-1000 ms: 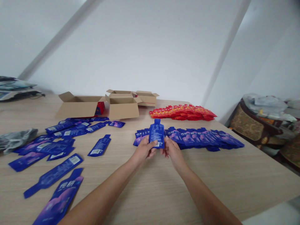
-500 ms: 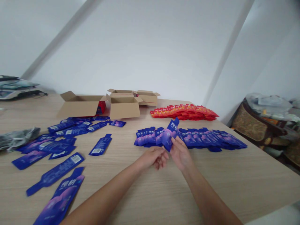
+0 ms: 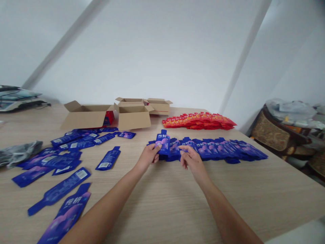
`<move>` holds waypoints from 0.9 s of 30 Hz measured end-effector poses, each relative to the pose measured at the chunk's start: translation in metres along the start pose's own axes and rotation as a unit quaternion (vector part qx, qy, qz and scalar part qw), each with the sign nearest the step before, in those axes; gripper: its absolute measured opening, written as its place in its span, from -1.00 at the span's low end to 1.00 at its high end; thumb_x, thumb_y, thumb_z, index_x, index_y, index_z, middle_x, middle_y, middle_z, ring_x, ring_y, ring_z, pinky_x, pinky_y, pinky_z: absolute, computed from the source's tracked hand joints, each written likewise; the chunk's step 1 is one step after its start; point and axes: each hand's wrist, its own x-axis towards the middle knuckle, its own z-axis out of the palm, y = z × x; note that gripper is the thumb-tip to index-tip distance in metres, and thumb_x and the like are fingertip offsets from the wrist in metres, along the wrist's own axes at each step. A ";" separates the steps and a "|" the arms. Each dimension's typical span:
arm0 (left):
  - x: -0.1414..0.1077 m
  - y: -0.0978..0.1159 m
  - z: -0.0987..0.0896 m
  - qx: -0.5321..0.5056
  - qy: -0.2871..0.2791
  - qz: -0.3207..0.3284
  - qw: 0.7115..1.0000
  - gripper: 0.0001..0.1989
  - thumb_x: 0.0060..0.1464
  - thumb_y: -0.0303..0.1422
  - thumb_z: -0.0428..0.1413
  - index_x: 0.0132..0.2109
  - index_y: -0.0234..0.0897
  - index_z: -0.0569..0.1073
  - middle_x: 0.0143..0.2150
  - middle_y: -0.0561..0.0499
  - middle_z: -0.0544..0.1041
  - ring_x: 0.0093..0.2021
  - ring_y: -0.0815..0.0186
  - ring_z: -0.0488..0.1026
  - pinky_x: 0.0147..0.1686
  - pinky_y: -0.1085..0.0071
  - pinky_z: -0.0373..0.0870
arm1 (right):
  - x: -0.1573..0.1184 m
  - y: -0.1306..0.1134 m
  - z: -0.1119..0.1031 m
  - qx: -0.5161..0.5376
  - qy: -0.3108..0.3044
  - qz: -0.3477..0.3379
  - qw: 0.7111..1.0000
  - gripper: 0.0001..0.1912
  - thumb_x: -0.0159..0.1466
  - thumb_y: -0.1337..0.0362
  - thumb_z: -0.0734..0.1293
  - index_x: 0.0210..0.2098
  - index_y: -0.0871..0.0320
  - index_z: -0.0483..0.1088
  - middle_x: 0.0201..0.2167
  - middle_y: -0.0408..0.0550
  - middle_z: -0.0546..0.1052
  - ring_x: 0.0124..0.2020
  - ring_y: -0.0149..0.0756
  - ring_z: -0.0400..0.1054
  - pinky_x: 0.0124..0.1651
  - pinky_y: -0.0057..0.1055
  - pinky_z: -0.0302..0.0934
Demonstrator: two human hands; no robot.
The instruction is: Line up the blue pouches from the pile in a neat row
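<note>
A blue pouch with purple fruit print [image 3: 164,140] is upright in my left hand [image 3: 150,154], its lower left corner pinched under the thumb. It overlaps the left end of a long row of overlapping blue pouches [image 3: 215,149]. My right hand [image 3: 191,159] is at the near edge of that row, fingers apart and curled, index finger pointing left, with nothing seen in it. Left of my forearm lie loose blue pouches, one barcode side up [image 3: 108,158], one print side up [image 3: 67,213], and a heap [image 3: 50,159] further left.
Open cardboard boxes [image 3: 134,117] stand at the back, another [image 3: 85,117] to their left. Behind the blue row lies a pile of red pouches [image 3: 200,121]. Grey cloth [image 3: 20,152] is at the far left. A patterned chair [image 3: 270,132] holds plastic bags beyond the right edge.
The held pouch has moved left and upright, from my right hand to my left. My left hand has moved left and forward; my right hand has let go and opened.
</note>
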 end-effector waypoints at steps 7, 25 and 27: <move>0.030 -0.006 -0.017 0.113 -0.041 -0.049 0.992 -0.61 -0.01 -0.04 -0.02 -0.56 -0.22 0.13 -0.79 0.20 0.15 -0.81 0.50 0.07 -0.80 0.58 -0.13 | 0.003 0.002 -0.012 0.001 0.061 -0.023 0.998 -0.71 0.17 0.07 0.25 -0.24 0.16 0.33 -0.73 -0.27 0.30 -0.73 -0.51 0.08 -0.69 -0.57 -0.03; 0.017 0.013 -0.077 0.616 0.110 -0.019 0.780 -0.56 0.02 -0.03 -0.07 -0.39 -0.32 0.48 -0.35 -0.25 0.54 -0.27 0.03 0.48 -0.33 0.31 0.29 | 0.003 0.004 -0.013 -0.006 0.058 -0.013 0.998 -0.68 0.17 0.04 0.25 -0.24 0.17 0.33 -0.71 -0.26 0.31 -0.72 -0.49 0.10 -0.68 -0.56 -0.04; 0.011 0.008 -0.111 0.669 0.169 -0.045 0.723 -0.55 0.00 -0.11 -0.03 -0.19 -0.42 0.46 -0.14 -0.41 0.49 -0.10 -0.11 0.43 -0.21 0.18 0.30 | 0.003 0.003 -0.012 -0.005 0.059 -0.016 0.998 -0.68 0.17 0.04 0.25 -0.24 0.17 0.33 -0.71 -0.26 0.31 -0.72 -0.49 0.11 -0.68 -0.56 -0.03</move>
